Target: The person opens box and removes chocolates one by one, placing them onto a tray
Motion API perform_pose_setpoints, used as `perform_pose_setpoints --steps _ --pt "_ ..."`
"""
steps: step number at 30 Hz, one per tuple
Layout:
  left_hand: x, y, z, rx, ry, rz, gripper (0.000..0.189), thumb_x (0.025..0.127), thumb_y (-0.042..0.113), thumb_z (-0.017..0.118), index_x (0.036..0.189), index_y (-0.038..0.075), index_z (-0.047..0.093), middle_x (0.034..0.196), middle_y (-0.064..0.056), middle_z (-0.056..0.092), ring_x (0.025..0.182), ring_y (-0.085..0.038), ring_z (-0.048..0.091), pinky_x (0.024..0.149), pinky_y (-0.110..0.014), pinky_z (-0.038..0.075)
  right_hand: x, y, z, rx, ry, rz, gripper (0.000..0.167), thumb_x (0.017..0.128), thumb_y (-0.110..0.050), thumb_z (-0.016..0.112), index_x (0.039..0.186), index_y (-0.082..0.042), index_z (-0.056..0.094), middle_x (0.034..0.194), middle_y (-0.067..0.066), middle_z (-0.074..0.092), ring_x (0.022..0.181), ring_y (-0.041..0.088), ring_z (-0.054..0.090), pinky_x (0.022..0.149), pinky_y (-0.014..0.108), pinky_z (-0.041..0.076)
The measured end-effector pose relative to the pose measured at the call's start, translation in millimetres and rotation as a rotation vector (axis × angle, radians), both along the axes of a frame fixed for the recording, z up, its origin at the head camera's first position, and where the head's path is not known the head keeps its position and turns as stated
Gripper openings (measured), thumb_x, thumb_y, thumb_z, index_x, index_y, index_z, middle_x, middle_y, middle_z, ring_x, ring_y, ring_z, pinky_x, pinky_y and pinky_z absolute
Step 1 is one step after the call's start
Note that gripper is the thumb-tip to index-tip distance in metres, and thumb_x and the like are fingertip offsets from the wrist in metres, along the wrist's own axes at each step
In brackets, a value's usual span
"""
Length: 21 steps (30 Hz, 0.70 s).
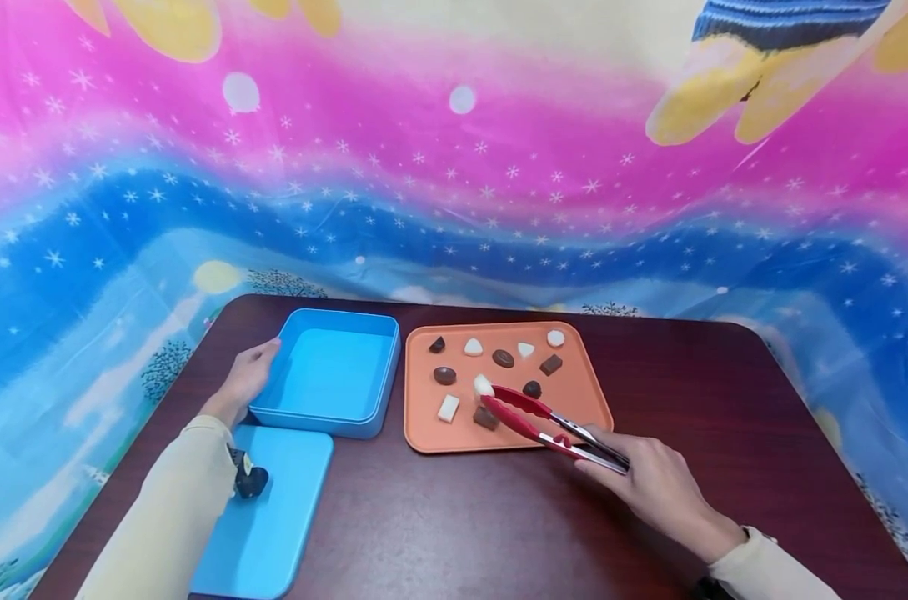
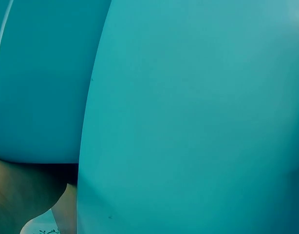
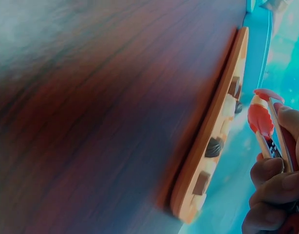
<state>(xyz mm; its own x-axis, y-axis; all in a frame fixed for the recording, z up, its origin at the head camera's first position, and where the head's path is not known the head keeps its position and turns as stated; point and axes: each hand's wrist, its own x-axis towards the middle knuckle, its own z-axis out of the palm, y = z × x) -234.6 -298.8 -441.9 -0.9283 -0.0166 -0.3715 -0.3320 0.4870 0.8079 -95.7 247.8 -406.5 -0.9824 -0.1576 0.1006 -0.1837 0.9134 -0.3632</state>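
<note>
My right hand (image 1: pixel 659 487) grips the metal handles of a pair of red-tipped tongs (image 1: pixel 517 421). Between the tips sits a white chocolate (image 1: pixel 484 386), lifted over the orange tray (image 1: pixel 416 437). Dark and white chocolates of several shapes lie spread on that tray, including a brown square (image 1: pixel 486 417) just under the tongs and a white bar (image 1: pixel 448 408). At the left, my left hand (image 1: pixel 245 379) holds the left side of an open blue box (image 1: pixel 333 375), fingertips at its rim. The right wrist view shows fingers (image 3: pixel 273 190) curled round the tongs.
A blue lid (image 1: pixel 284 517) lies on the dark wooden table (image 1: pixel 438 525) in front of the box, partly under the left sleeve. The box stands close beside the tray's left edge. Behind the table hangs a colourful printed cloth (image 1: pixel 423 183).
</note>
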Motion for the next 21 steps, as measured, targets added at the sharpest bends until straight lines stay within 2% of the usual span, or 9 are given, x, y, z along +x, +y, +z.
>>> perform_pose_setpoints --steps 3,8,14,21 --pt "-0.5 -0.5 -0.1 -0.001 -0.003 0.007 0.077 0.106 0.061 0.016 0.163 0.013 0.0 0.171 -0.019 -0.001 0.156 -0.049 0.0 0.123 -0.07 0.009 -0.2 6 -0.4 0.001 -0.02 -0.001 0.054 0.083 -0.051 0.079 0.127 -0.019 0.073 0.102 0.002 0.078 0.071 0.008 0.056 0.059 0.028 0.04" --pt "-0.3 -0.8 0.3 -0.006 -0.006 0.006 0.077 0.106 0.062 0.015 0.163 0.014 -0.001 0.171 -0.018 -0.002 0.156 -0.049 -0.001 0.123 -0.07 0.009 0.4 17 0.6 0.013 -0.041 0.0 0.054 0.084 -0.052 0.078 0.128 -0.021 0.073 0.1 -0.001 0.077 0.068 0.005 0.052 0.057 0.024 0.037" --pt "-0.1 0.8 1.4 -0.005 0.002 -0.003 0.075 0.107 0.059 0.015 0.163 0.013 -0.001 0.171 -0.018 -0.003 0.156 -0.048 -0.002 0.123 -0.07 0.007 3.2 30 3.6 0.017 -0.124 -0.025 0.061 0.084 -0.058 0.076 0.132 -0.022 0.07 0.095 -0.005 0.075 0.065 0.003 0.047 0.055 0.022 0.033" --pt "0.1 1.1 1.4 -0.011 -0.001 0.001 0.074 0.107 0.058 0.015 0.163 0.013 -0.001 0.171 -0.018 -0.002 0.156 -0.049 -0.002 0.123 -0.071 0.008 4.8 43 4.4 -0.017 -0.184 0.019 0.057 0.085 -0.056 0.075 0.13 -0.021 0.071 0.083 -0.013 0.068 0.062 -0.001 0.045 0.054 0.021 0.034"
